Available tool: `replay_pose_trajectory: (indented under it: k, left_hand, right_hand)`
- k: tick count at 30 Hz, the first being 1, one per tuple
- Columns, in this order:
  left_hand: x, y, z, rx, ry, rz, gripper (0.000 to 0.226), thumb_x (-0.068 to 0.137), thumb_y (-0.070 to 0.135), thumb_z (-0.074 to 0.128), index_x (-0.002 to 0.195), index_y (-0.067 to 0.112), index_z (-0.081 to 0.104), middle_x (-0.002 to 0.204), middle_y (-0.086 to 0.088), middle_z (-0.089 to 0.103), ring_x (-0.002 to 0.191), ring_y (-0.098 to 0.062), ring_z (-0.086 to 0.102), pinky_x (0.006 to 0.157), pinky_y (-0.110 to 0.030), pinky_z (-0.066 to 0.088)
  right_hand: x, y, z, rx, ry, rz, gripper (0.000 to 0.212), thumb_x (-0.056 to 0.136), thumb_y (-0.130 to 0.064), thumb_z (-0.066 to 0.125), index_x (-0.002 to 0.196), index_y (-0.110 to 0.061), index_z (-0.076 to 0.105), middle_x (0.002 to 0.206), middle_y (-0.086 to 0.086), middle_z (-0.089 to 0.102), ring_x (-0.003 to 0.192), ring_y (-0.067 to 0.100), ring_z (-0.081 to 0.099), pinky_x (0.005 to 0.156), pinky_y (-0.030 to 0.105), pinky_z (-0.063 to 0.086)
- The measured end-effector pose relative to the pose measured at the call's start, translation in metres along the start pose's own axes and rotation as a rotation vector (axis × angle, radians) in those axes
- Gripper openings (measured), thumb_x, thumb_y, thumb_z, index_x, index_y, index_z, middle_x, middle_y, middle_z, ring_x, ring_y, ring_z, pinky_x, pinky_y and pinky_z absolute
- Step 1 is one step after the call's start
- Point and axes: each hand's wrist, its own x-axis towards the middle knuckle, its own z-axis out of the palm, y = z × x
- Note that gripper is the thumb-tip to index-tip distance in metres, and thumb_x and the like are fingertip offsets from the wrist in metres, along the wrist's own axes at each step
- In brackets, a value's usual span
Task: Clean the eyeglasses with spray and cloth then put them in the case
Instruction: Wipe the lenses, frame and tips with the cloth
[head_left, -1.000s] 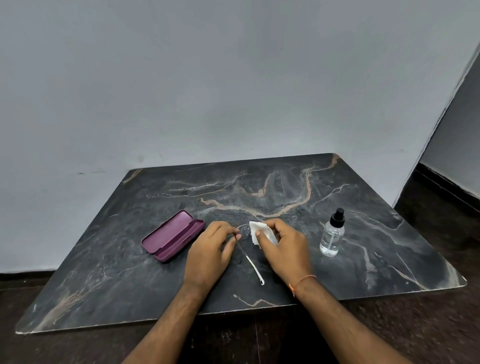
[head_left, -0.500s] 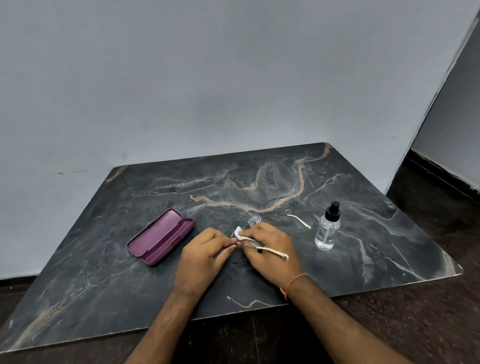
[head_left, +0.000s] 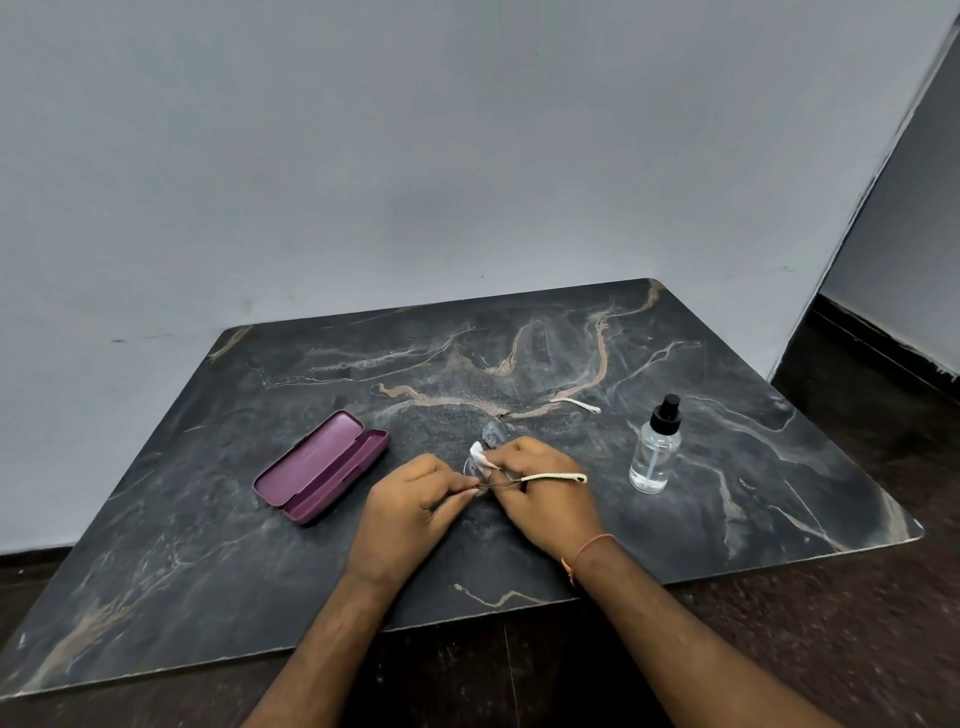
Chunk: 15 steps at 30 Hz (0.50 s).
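Thin-framed eyeglasses (head_left: 493, 434) with clear lenses and cream temple tips are held just above the dark marble table (head_left: 727, 519). My left hand (head_left: 410, 504) pinches the frame at the hinge of the near temple. My right hand (head_left: 545, 493) presses a small white cloth (head_left: 480, 460) against the near lens. One temple (head_left: 556, 478) lies across my right hand; the other (head_left: 576, 404) points away to the right. A purple case (head_left: 322, 470) lies open to the left. A clear spray bottle (head_left: 654, 449) with a black cap stands to the right.
A grey wall rises right behind the table's far edge. Dark floor shows along the near edge and at the right, where the wall turns a corner.
The glasses have been turned so both temples now point right. The cloth has shifted from the right lens side to the near lens and is more bunched under my fingers.
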Motion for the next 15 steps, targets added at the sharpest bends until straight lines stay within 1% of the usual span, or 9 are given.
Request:
replay_pose_trajectory:
  k: [2,4,6,8,10,12,14,15]
  left_hand:
    - [0.0000,0.0008,-0.0004,0.003,-0.013,0.002,0.013,0.094,0.025,0.086,0.096,0.013,0.089,0.089,0.007,0.077,0.080,-0.002,0.072,0.077,-0.018,0.058]
    - [0.0003,0.0009,-0.0010,0.012,-0.018,-0.006,0.012,0.095,0.025,0.086,0.095,0.013,0.088,0.088,0.006,0.076,0.079,-0.004,0.073,0.076,-0.022,0.059]
    - [0.0003,0.0005,-0.0009,0.021,-0.020,-0.002,0.010,0.094,0.024,0.086,0.095,0.014,0.088,0.088,0.007,0.076,0.079,-0.005,0.073,0.075,-0.025,0.060]
    - [-0.0001,-0.0002,-0.0011,0.014,-0.022,-0.002,0.008,0.094,0.023,0.087,0.097,0.015,0.088,0.090,0.008,0.077,0.081,-0.004,0.074,0.076,-0.025,0.061]
    - [-0.0001,-0.0012,-0.0012,0.007,-0.022,-0.002,0.009,0.095,0.023,0.088,0.099,0.016,0.088,0.092,0.009,0.077,0.082,-0.002,0.073,0.077,-0.023,0.062]
    - [0.0000,-0.0022,-0.0007,0.005,-0.022,-0.001,0.007,0.094,0.022,0.088,0.099,0.016,0.088,0.092,0.010,0.077,0.083,0.001,0.072,0.078,-0.020,0.060]
    - [-0.0001,-0.0029,-0.0004,0.010,-0.021,0.000,0.005,0.093,0.020,0.088,0.097,0.017,0.087,0.091,0.010,0.076,0.082,0.002,0.070,0.078,-0.018,0.058]
    - [-0.0001,-0.0029,-0.0003,0.013,-0.021,0.002,0.005,0.093,0.020,0.087,0.097,0.017,0.087,0.090,0.010,0.075,0.082,0.002,0.069,0.077,-0.017,0.057]
  right_hand:
    - [-0.0026,0.0006,-0.0015,0.026,-0.035,-0.021,0.022,0.099,-0.017,0.074,0.115,-0.026,0.085,0.102,-0.014,0.071,0.093,0.000,0.066,0.084,0.013,0.047]
    - [-0.0033,0.0015,-0.0018,0.063,-0.021,-0.018,0.023,0.093,-0.011,0.076,0.109,-0.023,0.087,0.097,-0.017,0.069,0.089,-0.004,0.064,0.082,0.008,0.044]
    - [-0.0023,0.0017,-0.0011,0.103,0.001,0.011,0.018,0.093,-0.016,0.077,0.105,-0.023,0.088,0.092,-0.017,0.069,0.086,-0.004,0.066,0.079,0.010,0.045]
    - [-0.0003,0.0015,0.0005,0.072,0.024,0.037,0.016,0.098,-0.022,0.075,0.107,-0.027,0.087,0.091,-0.014,0.068,0.085,0.003,0.067,0.079,0.018,0.049]
    - [0.0008,0.0012,0.0008,0.025,0.032,0.054,0.018,0.100,-0.021,0.074,0.110,-0.029,0.086,0.092,-0.013,0.067,0.086,0.007,0.067,0.080,0.022,0.051]
    - [-0.0002,0.0013,0.0000,0.042,0.008,0.039,0.017,0.100,-0.023,0.074,0.110,-0.030,0.086,0.094,-0.013,0.070,0.088,0.003,0.067,0.080,0.018,0.050]
    - [-0.0022,0.0022,-0.0011,0.075,-0.036,0.030,0.019,0.094,-0.020,0.076,0.105,-0.030,0.088,0.089,-0.016,0.069,0.084,-0.004,0.065,0.076,0.011,0.045]
    - [-0.0028,0.0025,-0.0014,0.095,-0.050,0.044,0.021,0.089,-0.017,0.076,0.101,-0.029,0.088,0.086,-0.018,0.068,0.082,-0.005,0.065,0.075,0.010,0.044]
